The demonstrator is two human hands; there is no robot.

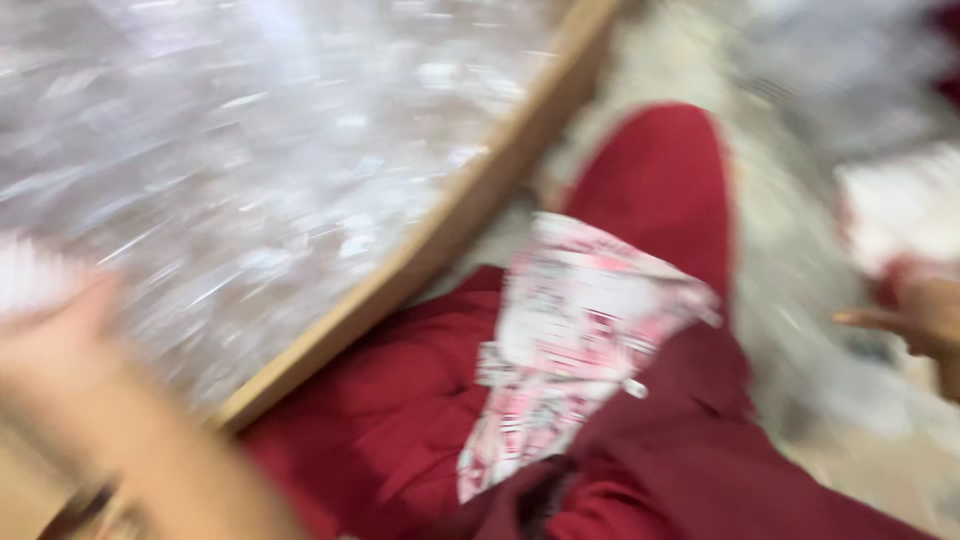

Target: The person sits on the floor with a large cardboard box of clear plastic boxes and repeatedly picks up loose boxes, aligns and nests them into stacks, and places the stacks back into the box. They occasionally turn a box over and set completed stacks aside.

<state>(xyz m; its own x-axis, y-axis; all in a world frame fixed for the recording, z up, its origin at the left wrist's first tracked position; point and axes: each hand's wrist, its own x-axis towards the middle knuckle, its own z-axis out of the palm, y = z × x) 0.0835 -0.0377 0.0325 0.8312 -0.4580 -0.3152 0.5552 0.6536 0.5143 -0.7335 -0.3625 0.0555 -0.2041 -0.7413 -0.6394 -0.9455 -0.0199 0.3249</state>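
Observation:
The picture is heavily blurred by motion. My left hand [70,340] reaches up from the lower left over the table, and a white blur [25,275] sits at its fingertips; I cannot tell if it is held. My right hand [915,315] is at the right edge with a finger pointing left, just below a white and red object [900,210]. A pink and white patterned piece [570,340], paper or cloth, lies on my lap over dark red clothing [660,180].
A table with a light wooden edge [450,220] runs diagonally from lower left to the top centre. Its top is covered with shiny clear plastic [250,140]. Pale floor [800,300] shows at the right.

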